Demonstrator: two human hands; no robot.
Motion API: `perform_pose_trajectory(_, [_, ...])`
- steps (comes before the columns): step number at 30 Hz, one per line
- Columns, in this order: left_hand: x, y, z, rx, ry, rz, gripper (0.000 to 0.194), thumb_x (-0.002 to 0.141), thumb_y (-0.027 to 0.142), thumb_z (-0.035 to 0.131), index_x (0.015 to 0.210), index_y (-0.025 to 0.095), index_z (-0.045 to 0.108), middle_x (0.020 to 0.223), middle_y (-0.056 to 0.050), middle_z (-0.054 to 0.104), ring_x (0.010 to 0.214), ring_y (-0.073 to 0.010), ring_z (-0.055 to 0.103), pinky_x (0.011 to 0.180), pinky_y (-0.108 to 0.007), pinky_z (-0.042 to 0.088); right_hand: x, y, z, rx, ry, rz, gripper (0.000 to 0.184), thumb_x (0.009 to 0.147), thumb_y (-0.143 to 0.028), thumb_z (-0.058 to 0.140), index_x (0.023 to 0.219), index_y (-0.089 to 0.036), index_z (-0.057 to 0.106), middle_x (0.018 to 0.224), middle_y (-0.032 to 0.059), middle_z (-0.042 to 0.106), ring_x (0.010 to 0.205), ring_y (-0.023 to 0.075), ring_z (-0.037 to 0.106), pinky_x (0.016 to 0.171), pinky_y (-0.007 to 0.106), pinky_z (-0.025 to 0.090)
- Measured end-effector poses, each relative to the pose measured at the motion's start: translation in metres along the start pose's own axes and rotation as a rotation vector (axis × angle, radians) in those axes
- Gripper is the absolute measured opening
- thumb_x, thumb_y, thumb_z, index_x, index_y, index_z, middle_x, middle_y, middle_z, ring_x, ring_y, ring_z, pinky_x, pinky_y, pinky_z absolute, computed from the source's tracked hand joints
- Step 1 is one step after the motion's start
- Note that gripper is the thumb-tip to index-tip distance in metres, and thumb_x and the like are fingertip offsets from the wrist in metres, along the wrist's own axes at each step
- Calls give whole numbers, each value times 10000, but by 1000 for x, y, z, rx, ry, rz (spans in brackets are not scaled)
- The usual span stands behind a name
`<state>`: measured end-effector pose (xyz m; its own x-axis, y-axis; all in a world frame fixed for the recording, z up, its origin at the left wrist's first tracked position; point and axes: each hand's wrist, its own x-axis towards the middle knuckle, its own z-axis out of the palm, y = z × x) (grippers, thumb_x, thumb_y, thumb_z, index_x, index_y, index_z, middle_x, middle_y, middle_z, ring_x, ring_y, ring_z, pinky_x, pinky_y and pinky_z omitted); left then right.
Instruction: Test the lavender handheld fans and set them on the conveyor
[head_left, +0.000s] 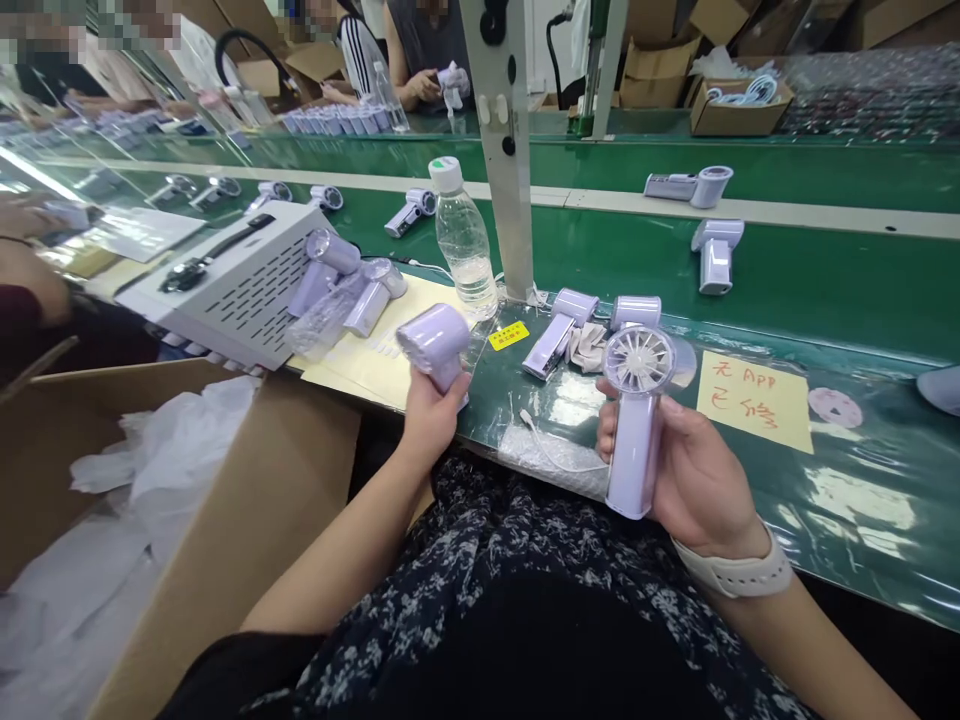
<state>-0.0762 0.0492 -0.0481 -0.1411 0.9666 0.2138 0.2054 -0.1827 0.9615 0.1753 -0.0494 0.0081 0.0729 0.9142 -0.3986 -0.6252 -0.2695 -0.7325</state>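
Note:
My right hand (694,475) is wrapped round the handle of a lilac handheld fan (637,400), held upright with its round bladed face toward me. My left hand (429,412) grips the handle of a second lilac fan (436,343), whose barrel head points left. Both hands hover at the near edge of the green workbench (862,500). Two more fans (559,330) lie on the bench just beyond, beside a crumpled cloth (589,345). A white cable (544,445) lies on bubble wrap between my hands.
A water bottle (463,240) stands by a white post (506,150). A white perforated box (232,280) and several bagged fans (345,285) sit left. An open carton with plastic bags (150,470) is at lower left. Yellow notes (754,400) lie right. Fans ride the green conveyor (716,255); other people work beyond.

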Motion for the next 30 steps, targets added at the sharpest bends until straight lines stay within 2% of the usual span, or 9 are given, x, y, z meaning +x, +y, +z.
perform_pose_trajectory(3, [-2,2,-6,-95,2,122,429,789,500,759,1037,215,558,948,-54,679,847,-216,667,784,-378,545,2,1,1,-26,-5,5,550,652,-550,854,1035,-160,786,776,52,708,656,165,642,616,253,598])
perform_pose_trajectory(5, [-5,5,-7,-34,-31,140,398,786,500,760,995,212,584,920,-59,676,880,-242,666,814,-394,541,4,2,2,-29,-2,-6,559,654,-548,852,1047,-156,788,770,52,705,664,166,641,621,250,597])
perform_pose_trajectory(8, [-5,8,-4,119,-43,-59,431,719,432,808,987,201,561,891,-43,656,862,-247,655,811,-399,529,4,4,3,-2,19,8,487,644,-531,861,969,-175,790,787,46,706,681,163,641,626,248,600])
perform_pose_trajectory(11, [-6,20,2,-107,-126,-227,441,771,424,769,1055,203,514,944,-26,649,761,-173,641,709,-328,532,2,7,4,-23,23,34,450,615,-552,888,850,-187,773,815,55,724,697,174,658,642,267,613])
perform_pose_trajectory(14, [-16,46,6,-401,-334,-336,420,794,396,774,1071,194,531,930,-12,650,694,-120,627,636,-260,534,0,9,4,-53,34,41,499,565,-587,915,823,-188,764,825,64,733,704,180,666,646,273,616])
perform_pose_trajectory(17, [-31,71,12,-569,-544,-445,391,803,356,769,1073,177,550,888,-22,663,650,-119,634,584,-242,532,-3,8,3,-69,87,41,547,542,-594,926,883,-195,769,841,63,733,724,186,668,645,270,618])
perform_pose_trajectory(21, [-41,85,19,-686,-685,-482,354,824,341,734,1053,171,526,843,-44,682,633,-151,662,579,-263,537,-4,7,-2,-93,109,32,570,579,-607,910,961,-207,771,878,63,734,760,198,677,663,279,633])
perform_pose_trajectory(25, [-42,87,21,-710,-718,-487,369,821,316,728,1085,176,511,846,-44,692,647,-162,677,602,-272,549,-4,7,-6,-104,90,20,499,613,-603,892,892,-210,762,873,65,733,759,200,679,659,275,633])
perform_pose_trajectory(30, [-42,82,23,-781,-750,-483,411,840,425,713,1096,171,516,911,-55,684,662,-168,687,595,-285,568,-2,10,-7,-93,82,22,524,646,-595,875,983,-207,771,867,66,735,754,199,678,657,274,633])
